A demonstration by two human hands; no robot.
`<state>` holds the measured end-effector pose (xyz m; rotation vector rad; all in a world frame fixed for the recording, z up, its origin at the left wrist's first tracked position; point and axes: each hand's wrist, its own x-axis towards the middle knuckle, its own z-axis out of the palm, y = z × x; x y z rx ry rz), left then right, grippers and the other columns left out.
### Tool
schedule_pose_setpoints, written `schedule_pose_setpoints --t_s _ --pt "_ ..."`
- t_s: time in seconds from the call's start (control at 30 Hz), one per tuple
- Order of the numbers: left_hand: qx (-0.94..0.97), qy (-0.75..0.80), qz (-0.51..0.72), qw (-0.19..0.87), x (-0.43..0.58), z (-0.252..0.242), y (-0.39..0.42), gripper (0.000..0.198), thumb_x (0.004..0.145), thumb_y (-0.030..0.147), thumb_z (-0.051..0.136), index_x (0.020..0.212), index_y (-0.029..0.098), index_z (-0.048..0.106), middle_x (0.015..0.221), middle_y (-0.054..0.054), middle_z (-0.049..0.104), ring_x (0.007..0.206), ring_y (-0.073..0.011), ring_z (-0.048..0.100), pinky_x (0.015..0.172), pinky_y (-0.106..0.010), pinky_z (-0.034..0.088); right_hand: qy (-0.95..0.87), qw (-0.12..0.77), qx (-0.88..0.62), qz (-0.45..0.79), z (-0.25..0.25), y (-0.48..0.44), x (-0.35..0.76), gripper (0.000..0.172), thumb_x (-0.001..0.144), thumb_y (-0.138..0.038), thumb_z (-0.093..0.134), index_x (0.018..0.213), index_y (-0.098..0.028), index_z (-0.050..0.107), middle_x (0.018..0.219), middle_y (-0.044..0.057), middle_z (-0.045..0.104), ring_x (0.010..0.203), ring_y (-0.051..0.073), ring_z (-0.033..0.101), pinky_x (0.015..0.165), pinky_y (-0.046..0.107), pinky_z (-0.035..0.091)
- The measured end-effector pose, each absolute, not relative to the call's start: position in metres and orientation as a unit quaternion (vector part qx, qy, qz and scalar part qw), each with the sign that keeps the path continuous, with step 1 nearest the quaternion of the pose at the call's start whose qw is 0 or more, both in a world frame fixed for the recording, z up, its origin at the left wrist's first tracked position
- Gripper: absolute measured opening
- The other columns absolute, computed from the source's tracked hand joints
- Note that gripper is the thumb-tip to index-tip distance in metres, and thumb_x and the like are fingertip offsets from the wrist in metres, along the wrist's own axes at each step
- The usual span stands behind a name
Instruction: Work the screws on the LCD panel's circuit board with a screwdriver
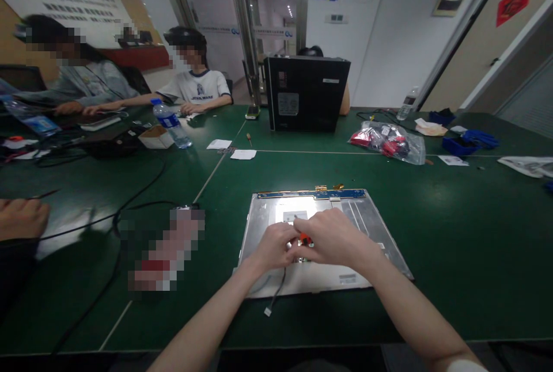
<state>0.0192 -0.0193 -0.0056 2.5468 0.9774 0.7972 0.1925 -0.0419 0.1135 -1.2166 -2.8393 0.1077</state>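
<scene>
A flat silver panel (363,245) with a blue circuit strip (285,194) along its far edge lies on the green table. Over its middle my left hand (276,245) and my right hand (330,236) meet, fingers bent and close together. Between them shows a small red-orange object (306,239); my right hand's fingers are closed round it. What my left fingers pinch, if anything, is hidden behind them. A thin cable with a white connector (268,311) hangs off the panel's near edge, below my left hand.
A black computer case (309,95) stands at the far side. A bag of red items (389,143) and blue items (469,140) lie at back right. Black cables (116,222), a bottle (171,123) and another person's hand (21,219) are at left. Other people sit beyond.
</scene>
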Motion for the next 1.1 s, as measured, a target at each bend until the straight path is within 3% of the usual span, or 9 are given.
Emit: schedule_pose_setpoints --t_s 0.1,0.2,0.27,0.5,0.6,0.7,0.77,0.93,1.1 --pt "0.886 0.336 0.281 0.153 0.0192 -0.0060 -0.0188 0.011 0.067 0.009 0.050 0.061 0.017 0.054 0.060 0.001 0.059 0.057 -0.0139 0.052 0.057 -0.024 0.037 -0.910 0.020 -0.413 0.032 0.1145 -0.0408 0.1904 0.037 0.096 -0.043 0.032 0.079 -0.020 0.057 0.061 0.000 0.059 0.049 0.012 0.046 0.049 0.027 0.020" --pt "0.881 0.339 0.293 0.155 0.0188 -0.0087 -0.0177 0.010 0.068 0.010 0.049 0.062 0.016 0.055 0.062 -0.001 0.060 0.059 -0.0149 0.053 0.058 -0.025 0.037 -0.912 0.022 -0.409 0.042 0.1185 -0.0419 0.1909 0.017 0.090 -0.029 0.042 0.087 -0.019 0.055 0.070 0.001 0.062 0.053 0.013 0.048 0.048 0.027 0.022" --pt "0.880 0.342 0.290 0.158 0.0185 -0.0105 -0.0171 0.010 0.071 0.012 0.049 0.064 0.016 0.056 0.064 -0.002 0.061 0.060 -0.0150 0.054 0.057 -0.025 0.038 -0.918 0.023 -0.393 0.057 0.1210 -0.0432 0.1926 0.012 0.083 -0.026 0.049 0.092 -0.018 0.053 0.079 0.002 0.063 0.059 0.013 0.051 0.049 0.027 0.024" --pt "0.887 0.337 0.269 0.165 0.0183 -0.0083 -0.0172 0.013 0.069 0.007 0.049 0.062 0.016 0.056 0.061 0.001 0.059 0.057 -0.0132 0.052 0.058 -0.024 0.039 -0.904 0.016 -0.428 0.022 0.1134 -0.0395 0.1923 0.027 0.092 -0.044 0.041 0.093 -0.020 0.053 0.067 0.001 0.062 0.054 0.014 0.051 0.049 0.027 0.021" --pt "0.885 0.337 0.274 0.166 0.0186 -0.0070 -0.0176 0.014 0.070 0.007 0.049 0.064 0.016 0.057 0.062 0.001 0.060 0.059 -0.0136 0.053 0.059 -0.023 0.039 -0.908 0.009 -0.419 0.017 0.1129 -0.0390 0.1921 0.021 0.094 -0.035 0.038 0.093 -0.020 0.053 0.067 0.001 0.063 0.053 0.014 0.051 0.049 0.027 0.020" --pt "0.880 0.352 0.278 0.155 0.0193 -0.0082 -0.0178 0.011 0.070 0.009 0.051 0.063 0.016 0.056 0.061 0.000 0.059 0.058 -0.0139 0.053 0.056 -0.024 0.038 -0.923 0.037 -0.380 0.056 0.1173 -0.0418 0.1938 0.012 0.084 -0.026 0.049 0.093 -0.018 0.050 0.076 0.002 0.064 0.057 0.013 0.051 0.048 0.026 0.023" --pt "0.881 0.355 0.280 0.142 0.0198 -0.0095 -0.0175 0.011 0.070 0.011 0.052 0.061 0.016 0.055 0.061 -0.001 0.059 0.057 -0.0143 0.053 0.055 -0.024 0.038 -0.924 0.053 -0.372 0.067 0.1194 -0.0431 0.1943 0.015 0.081 -0.027 0.052 0.092 -0.018 0.049 0.079 0.003 0.065 0.059 0.014 0.053 0.049 0.026 0.024" --pt "0.891 0.335 0.275 0.135 0.0191 -0.0093 -0.0165 0.012 0.070 0.008 0.052 0.064 0.017 0.058 0.062 0.000 0.061 0.058 -0.0139 0.054 0.058 -0.024 0.038 -0.906 0.017 -0.422 0.021 0.1172 -0.0389 0.1919 0.029 0.092 -0.045 0.042 0.091 -0.019 0.054 0.071 0.004 0.066 0.059 0.017 0.057 0.049 0.028 0.022" --pt "0.886 0.333 0.284 0.153 0.0183 -0.0075 -0.0173 0.014 0.070 0.008 0.050 0.066 0.017 0.060 0.063 0.000 0.061 0.061 -0.0147 0.055 0.059 -0.024 0.039 -0.914 0.003 -0.405 0.028 0.1184 -0.0377 0.1923 0.017 0.091 -0.032 0.043 0.091 -0.018 0.054 0.073 0.002 0.066 0.058 0.015 0.055 0.049 0.028 0.022"
